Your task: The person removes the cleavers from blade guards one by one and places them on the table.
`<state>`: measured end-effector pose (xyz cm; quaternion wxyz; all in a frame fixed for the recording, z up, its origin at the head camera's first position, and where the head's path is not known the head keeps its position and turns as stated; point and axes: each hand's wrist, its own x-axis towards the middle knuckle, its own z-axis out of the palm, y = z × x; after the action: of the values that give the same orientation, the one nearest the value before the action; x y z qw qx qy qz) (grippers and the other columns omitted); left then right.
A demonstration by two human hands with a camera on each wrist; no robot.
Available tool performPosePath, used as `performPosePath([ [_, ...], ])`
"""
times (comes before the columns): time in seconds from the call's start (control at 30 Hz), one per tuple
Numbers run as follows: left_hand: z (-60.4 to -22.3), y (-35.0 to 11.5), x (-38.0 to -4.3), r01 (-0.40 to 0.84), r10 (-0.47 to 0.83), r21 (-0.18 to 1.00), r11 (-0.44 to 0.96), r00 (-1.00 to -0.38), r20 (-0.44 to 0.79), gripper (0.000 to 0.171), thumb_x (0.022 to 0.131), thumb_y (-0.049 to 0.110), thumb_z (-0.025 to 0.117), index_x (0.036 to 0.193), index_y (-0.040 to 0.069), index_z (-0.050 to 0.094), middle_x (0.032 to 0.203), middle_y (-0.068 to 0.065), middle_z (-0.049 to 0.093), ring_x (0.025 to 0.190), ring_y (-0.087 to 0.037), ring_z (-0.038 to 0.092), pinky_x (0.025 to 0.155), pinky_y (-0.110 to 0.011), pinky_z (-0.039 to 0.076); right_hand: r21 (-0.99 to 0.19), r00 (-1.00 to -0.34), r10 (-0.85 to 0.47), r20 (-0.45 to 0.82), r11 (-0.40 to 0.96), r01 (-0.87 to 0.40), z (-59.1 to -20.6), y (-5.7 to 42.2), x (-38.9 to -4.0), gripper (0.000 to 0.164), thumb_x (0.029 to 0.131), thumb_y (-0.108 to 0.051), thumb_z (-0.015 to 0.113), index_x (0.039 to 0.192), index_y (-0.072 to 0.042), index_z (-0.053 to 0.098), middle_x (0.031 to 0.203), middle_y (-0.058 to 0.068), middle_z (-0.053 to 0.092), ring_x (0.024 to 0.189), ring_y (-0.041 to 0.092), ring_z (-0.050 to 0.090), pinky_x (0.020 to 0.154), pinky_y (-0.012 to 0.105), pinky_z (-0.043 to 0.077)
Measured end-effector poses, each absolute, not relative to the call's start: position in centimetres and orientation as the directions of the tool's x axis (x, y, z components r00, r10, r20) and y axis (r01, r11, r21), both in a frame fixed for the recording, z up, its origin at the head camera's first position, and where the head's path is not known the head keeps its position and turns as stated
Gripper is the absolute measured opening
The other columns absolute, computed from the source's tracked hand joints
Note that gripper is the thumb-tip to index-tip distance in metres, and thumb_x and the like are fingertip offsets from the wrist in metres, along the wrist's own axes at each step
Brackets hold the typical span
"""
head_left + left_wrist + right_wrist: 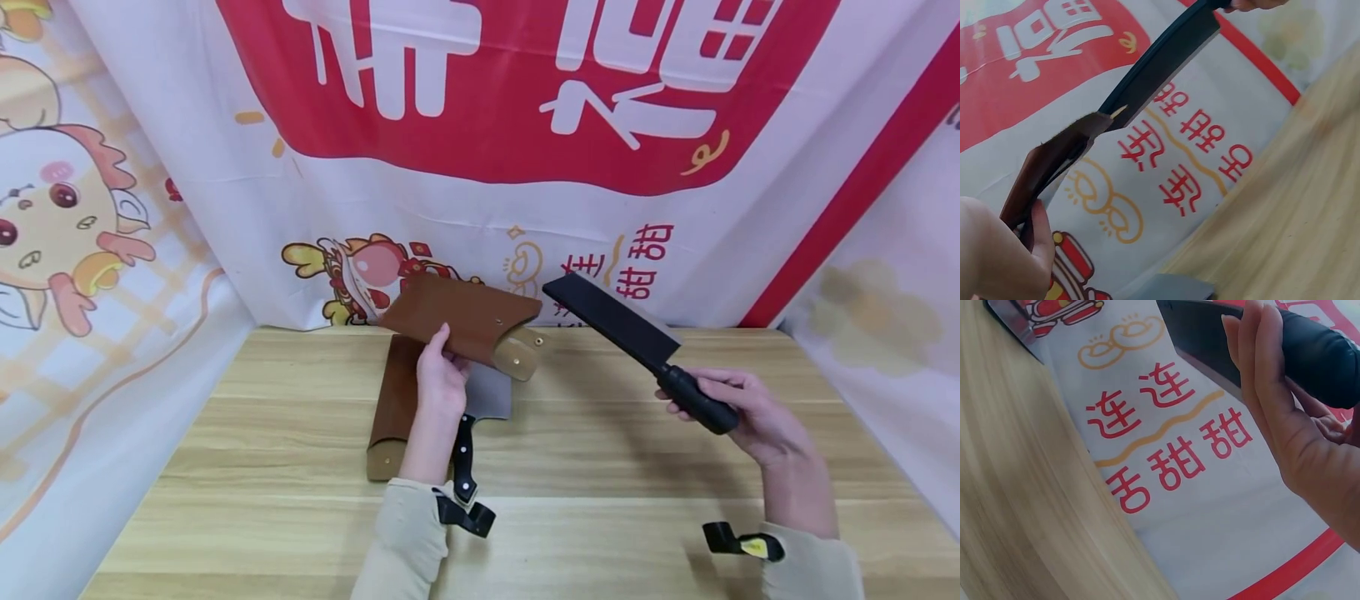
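A brown leather knife sheath [457, 312] is held up over the back of the table by my left hand [444, 387], its thumb across the near face. Tan flaps with metal snaps stick out of the sheath's right end. My right hand [761, 417] grips the black handle [697, 398] of a cleaver, whose dark blade [611, 318] points up and left toward the sheath's open end. In the left wrist view the blade [1160, 62] reaches up to the sheath [1054, 159] and overlaps its end. From the right wrist, fingers [1266, 356] show curled about the handle.
Below my left arm, a second brown sheath [392, 404] lies on the wooden table [600, 533]. Beside it lies another cleaver [491, 398] with a riveted black handle, partly hidden by the arm. A printed cloth [465, 192] hangs at the table's back edge.
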<state>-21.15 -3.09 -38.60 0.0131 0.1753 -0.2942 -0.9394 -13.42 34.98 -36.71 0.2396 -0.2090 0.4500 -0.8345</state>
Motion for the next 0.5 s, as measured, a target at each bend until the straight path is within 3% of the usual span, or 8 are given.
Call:
performPosePath([
  [0.27, -39.1, -0.9, -20.4, -0.149, -0.068, 0.658, -0.738, -0.954, -0.292, 0.013, 0.107, 0.020, 0.054, 0.110, 0.008, 0.053, 0.090, -0.001, 0.065, 0.079, -0.015, 0.062, 0.079, -0.030, 0.048, -0.794, -0.831, -0.541, 0.131, -0.559, 0.239, -36.7, 35.2, -13.5, 0.046, 0.111, 0.002, 0.024, 0.130, 0.009, 0.066, 0.125, 0.031, 0.066, 0.114, 0.037, 0.069, 0.099, 0.041, 0.055],
  [0.5, -39.6, 0.9, -19.7, -0.196, 0.003, 0.725, -0.660, -0.966, -0.258, 0.011, 0.106, 0.018, 0.055, 0.112, 0.009, 0.053, 0.088, 0.001, 0.067, 0.075, -0.013, 0.063, 0.071, -0.026, 0.047, -0.740, -0.864, -0.493, 0.103, -0.618, 0.265, -36.9, 35.3, -13.6, 0.045, 0.112, 0.001, 0.027, 0.124, 0.012, 0.068, 0.120, 0.034, 0.067, 0.110, 0.041, 0.070, 0.096, 0.042, 0.057],
])
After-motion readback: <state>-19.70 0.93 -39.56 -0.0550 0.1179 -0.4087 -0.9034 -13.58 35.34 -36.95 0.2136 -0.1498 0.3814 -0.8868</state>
